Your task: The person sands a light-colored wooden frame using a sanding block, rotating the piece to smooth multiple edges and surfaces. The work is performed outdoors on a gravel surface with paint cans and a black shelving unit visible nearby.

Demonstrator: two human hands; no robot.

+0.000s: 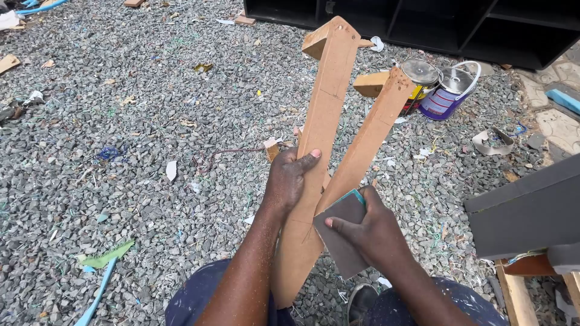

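Note:
A V-shaped brown fibreboard piece (326,108) with two long arms stands upright between my knees, its narrow base low near my lap. My left hand (289,176) grips the left arm at mid height, thumb across its front face. My right hand (368,226) holds a folded sheet of grey sandpaper (343,232) with a teal backing, pressed against the lower edge of the right arm (368,136). Sawdust speckles both forearms.
Grey gravel ground littered with scraps and wood offcuts. Two tins with shiny lids (444,87) stand behind the board. A black shelf unit (423,24) lies at the top. A dark grey panel (525,208) over wooden strips sits at the right.

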